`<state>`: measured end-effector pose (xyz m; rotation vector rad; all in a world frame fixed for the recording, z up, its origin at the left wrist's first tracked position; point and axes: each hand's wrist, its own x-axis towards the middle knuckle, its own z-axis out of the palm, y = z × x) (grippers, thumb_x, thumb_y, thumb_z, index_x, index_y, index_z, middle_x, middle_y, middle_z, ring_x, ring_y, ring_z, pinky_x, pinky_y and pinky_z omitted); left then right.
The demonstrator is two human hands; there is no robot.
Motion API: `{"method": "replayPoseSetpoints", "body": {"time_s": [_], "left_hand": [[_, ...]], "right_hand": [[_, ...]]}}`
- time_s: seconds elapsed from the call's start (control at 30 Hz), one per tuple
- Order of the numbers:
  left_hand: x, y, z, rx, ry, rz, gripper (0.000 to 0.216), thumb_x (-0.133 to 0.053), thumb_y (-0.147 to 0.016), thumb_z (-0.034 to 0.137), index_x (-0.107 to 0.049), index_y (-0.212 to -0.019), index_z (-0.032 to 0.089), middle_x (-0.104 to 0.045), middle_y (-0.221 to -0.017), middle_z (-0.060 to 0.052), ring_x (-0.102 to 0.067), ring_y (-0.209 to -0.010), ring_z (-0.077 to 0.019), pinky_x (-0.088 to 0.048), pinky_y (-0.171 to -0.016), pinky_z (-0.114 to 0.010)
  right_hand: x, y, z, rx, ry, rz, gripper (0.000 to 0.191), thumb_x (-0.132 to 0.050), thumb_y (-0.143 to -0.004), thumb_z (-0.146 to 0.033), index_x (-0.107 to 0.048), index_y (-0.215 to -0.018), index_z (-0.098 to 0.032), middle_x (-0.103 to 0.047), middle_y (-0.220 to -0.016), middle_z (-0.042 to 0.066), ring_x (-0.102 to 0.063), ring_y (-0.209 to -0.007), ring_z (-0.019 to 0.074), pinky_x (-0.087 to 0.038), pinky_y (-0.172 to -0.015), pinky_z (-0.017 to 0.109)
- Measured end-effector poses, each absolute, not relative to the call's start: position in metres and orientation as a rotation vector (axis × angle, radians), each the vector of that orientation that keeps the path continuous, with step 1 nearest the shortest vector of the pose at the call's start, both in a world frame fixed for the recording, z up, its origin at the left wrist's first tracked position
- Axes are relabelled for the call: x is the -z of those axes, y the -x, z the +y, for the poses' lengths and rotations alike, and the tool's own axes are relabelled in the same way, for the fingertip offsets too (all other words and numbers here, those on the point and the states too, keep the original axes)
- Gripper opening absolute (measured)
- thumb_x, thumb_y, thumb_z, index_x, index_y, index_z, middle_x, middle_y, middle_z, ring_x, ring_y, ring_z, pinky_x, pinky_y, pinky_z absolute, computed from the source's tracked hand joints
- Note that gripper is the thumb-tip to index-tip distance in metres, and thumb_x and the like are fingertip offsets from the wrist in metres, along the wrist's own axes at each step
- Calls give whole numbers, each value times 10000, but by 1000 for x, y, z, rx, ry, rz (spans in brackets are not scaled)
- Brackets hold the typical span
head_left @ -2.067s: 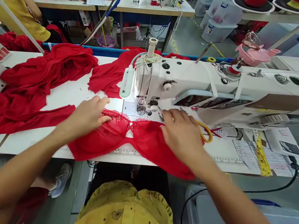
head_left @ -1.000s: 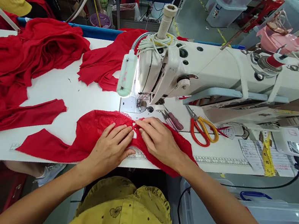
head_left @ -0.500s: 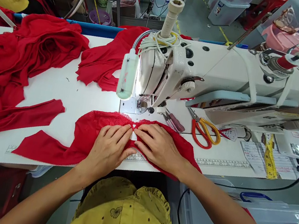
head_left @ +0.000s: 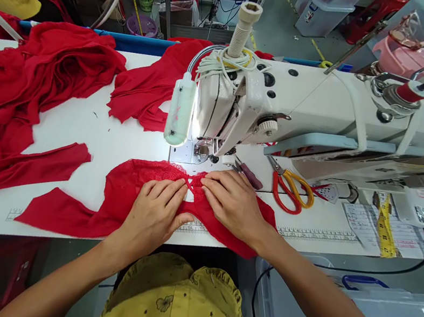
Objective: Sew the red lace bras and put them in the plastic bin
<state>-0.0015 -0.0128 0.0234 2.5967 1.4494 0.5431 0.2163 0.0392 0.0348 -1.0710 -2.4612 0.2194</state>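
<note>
Lace garment (head_left: 128, 187) in red lies spread at the near edge of our white table (head_left: 117, 136), just in front of the sewing machine's needle plate. We press our left hand (head_left: 155, 214) flat on it, fingers stretched out and closing on nothing, tips close to the small gap at the garment's centre. Our right hand (head_left: 234, 203) lies flat on the other side of that gap, also open-palmed and gripping nothing. The sewing machine (head_left: 326, 113) stands just behind, its lamp (head_left: 179, 112) hanging above the plate. Scissors (head_left: 292, 189) with red and yellow handles lie to the right, near a yellow tape measure (head_left: 384, 227). Heaped red fabric (head_left: 24, 82) covers the table's left side.
</note>
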Motion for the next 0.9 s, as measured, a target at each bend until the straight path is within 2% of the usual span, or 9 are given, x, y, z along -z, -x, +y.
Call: {"method": "replayPoseSetpoints", "body": {"time_s": [0.3, 0.47, 0.6, 0.9], "left_hand": [[-29, 3, -14, -567, -2481, 1426, 470, -515, -1004, 463, -582, -1350, 153, -639, -1364, -179, -593, -1212, -349, -425, -1010, -502], [-43, 10, -12, -715, -2518, 1490, 320, -559, -996, 328, -611, -1269, 170, -686, -1261, -149, -635, -1131, -303, -479, -967, -464], [-52, 18, -9, -687, -2573, 1547, 278, -550, -995, 234, -609, -1252, 149, -688, -1244, -136, -633, -1121, -286, -491, -958, -460], [-55, 23, -7, -671, -2599, 1599, 277, -565, -994, 246, -626, -1235, 124, -684, -1238, -136, -626, -1115, -281, -484, -965, -458]], "right_hand": [[-37, -212, 44, -76, 1182, -2489, 233, -446, -1028, -204, -660, -1119, -197, -681, -1110, 80, -557, -1005, 253, -379, -870, 419], [-38, -211, 45, -76, 1180, -2505, 232, -454, -1030, -209, -648, -1156, -188, -682, -1139, 84, -553, -1015, 254, -372, -888, 421], [-39, -211, 45, -35, 1170, -2501, 232, -453, -1035, -212, -652, -1147, -175, -691, -1134, 79, -554, -999, 243, -376, -896, 407], [-37, -211, 47, 10, 1172, -2511, 225, -478, -1028, -224, -656, -1157, -173, -696, -1152, 82, -561, -1007, 249, -373, -918, 410]]}}
